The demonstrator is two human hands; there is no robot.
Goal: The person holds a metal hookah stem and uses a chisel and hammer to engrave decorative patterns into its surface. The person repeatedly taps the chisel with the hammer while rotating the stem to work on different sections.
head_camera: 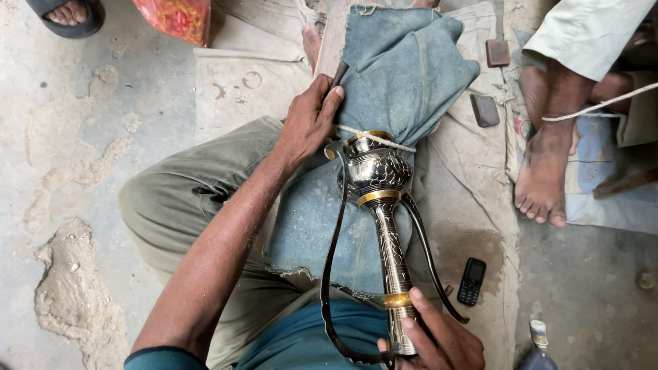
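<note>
1. The engraved metal vase [381, 205] lies on the blue denim cloth [404, 68] across my lap: stiff, weighty, slick where polished
2. My right hand [439, 339] clasps its narrow neck
3. My left hand [310, 120], above its bowl, pinches a dark tool [339, 72]

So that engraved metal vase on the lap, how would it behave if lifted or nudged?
The vase looks like solid metal, so probably stiff and heavy for its size. Its polished round body would likely roll or slip; a cord, the blue cloth and the right hand on its neck seem to steady it.
</note>
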